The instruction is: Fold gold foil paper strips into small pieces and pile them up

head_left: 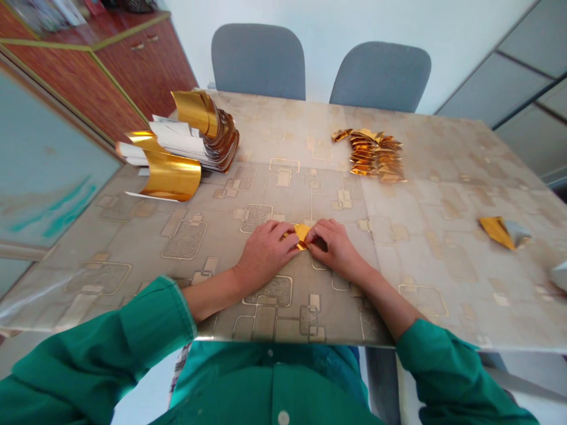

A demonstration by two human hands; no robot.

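Note:
Between my two hands, near the front middle of the table, is a small piece of folded gold foil paper (302,232). My left hand (271,248) grips its left side, with the fingers bent over it and the thumb near its front edge. On the other side, my right hand (335,248) pinches the right edge between thumb and forefinger. Part of the paper is hidden under the left fingers.
A stack of gold and white paper sheets (177,177) lies at the back left. Several folded gold pieces (376,156) stand in rows at the back right. One gold and silver folded piece (498,232) rests at the right. Two grey chairs (259,62) stand behind the patterned tablecloth (212,206).

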